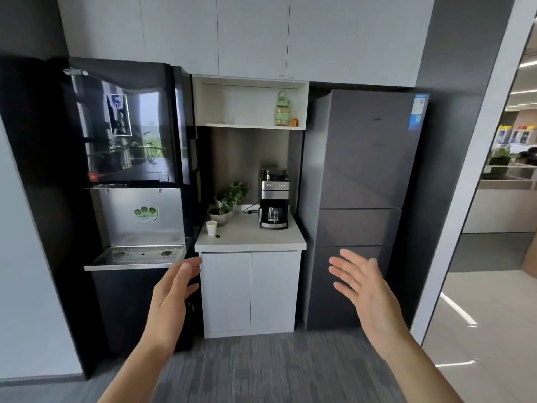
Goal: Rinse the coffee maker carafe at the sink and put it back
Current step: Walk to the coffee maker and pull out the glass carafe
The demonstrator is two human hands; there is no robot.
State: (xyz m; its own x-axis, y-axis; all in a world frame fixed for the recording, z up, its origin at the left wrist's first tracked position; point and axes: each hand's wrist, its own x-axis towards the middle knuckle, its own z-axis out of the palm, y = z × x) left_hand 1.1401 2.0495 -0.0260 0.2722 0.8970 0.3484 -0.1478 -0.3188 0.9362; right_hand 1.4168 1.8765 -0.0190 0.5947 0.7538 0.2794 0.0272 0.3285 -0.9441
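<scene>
A black and silver coffee maker (274, 199) stands at the back right of a small white counter (252, 241). Its glass carafe (273, 214) sits in the machine's base, upright. My left hand (174, 289) is held out in front of me, below the counter's left corner, fingers apart and holding nothing. My right hand (363, 283) is raised in front of the fridge, palm inward, fingers spread and empty. Both hands are well short of the coffee maker.
A water dispenser (128, 158) with a steel drip tray (139, 255) stands on the left. A paper cup (211, 228) and potted plants (228, 203) share the counter. A tall grey fridge (363, 199) stands on the right. A green bottle (282, 109) sits on the shelf above.
</scene>
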